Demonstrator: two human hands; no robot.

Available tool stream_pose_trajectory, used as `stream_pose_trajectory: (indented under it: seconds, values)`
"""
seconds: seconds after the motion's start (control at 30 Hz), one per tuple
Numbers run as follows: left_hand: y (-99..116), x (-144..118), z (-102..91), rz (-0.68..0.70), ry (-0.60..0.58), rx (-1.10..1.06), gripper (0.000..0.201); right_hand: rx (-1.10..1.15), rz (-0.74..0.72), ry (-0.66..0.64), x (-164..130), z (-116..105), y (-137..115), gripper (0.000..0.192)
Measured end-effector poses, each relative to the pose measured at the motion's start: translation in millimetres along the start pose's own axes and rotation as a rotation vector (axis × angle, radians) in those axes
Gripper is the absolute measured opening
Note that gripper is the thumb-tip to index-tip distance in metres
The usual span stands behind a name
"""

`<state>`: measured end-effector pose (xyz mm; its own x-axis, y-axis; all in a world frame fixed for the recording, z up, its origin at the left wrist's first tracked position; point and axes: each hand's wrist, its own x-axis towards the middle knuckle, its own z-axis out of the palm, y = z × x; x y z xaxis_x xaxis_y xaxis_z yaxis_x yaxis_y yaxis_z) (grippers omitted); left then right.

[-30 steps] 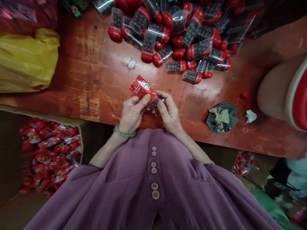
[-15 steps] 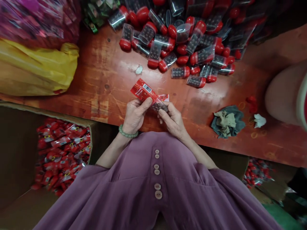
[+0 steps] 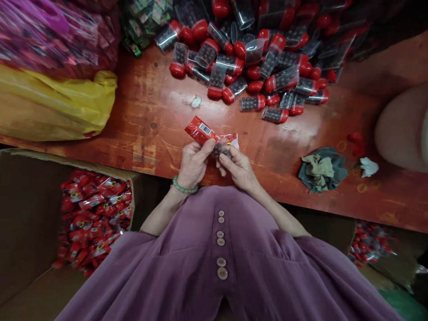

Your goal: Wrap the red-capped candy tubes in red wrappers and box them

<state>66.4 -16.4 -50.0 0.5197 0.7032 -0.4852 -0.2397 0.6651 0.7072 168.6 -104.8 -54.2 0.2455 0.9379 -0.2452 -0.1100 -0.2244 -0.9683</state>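
Over the near edge of the table, my left hand (image 3: 194, 164) pinches a red packet (image 3: 197, 128) with a white barcode label. Next to it, my right hand (image 3: 240, 170) is closed on the packet's clear end (image 3: 219, 149), through which dark round beads show. Another red printed flap (image 3: 229, 137) with a pale edge sticks out behind the right fingers. A small yellow bit (image 3: 229, 144) shows at those fingertips; its kind is too small to tell. The fingers hide part of the packet. A green bead bracelet (image 3: 184, 186) circles my left wrist.
Clear tubes with red caps and dark beads (image 3: 217, 76) lie heaped at the back of the table (image 3: 143, 116). Yellow (image 3: 56, 102) and pink bags stand left. A crumpled cloth (image 3: 323, 169), yellow rubber bands (image 3: 362, 188) and a pale bucket (image 3: 404, 129) are right. Below left, a carton (image 3: 132, 191) holds red packets.
The yellow bit has come into sight at my right fingertips. Both hands keep hold of the packet at nearly the same spot. The whole view has shifted slightly.
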Motion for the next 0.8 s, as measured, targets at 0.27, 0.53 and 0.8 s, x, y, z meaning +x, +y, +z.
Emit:
stream_pose_trajectory:
  seconds: [0.27, 0.53, 0.8]
  values:
    - [-0.3, 1.2, 1.2, 0.088, 0.036, -0.021, 0.052, -0.215, -0.11, 0.051, -0.2, -1.3, -6.5, 0.02]
    - [4.8, -2.7, -2.9, 0.114, -0.037, -0.03, 0.035, -0.415, -0.212, 0.041, 0.3, 2.3, -8.5, 0.017]
    - [12.7, -5.3, -7.0, 0.066, -0.148, 0.108, 0.032, -0.013, -0.099, -0.08, -1.1, 3.6, -6.4, 0.025]
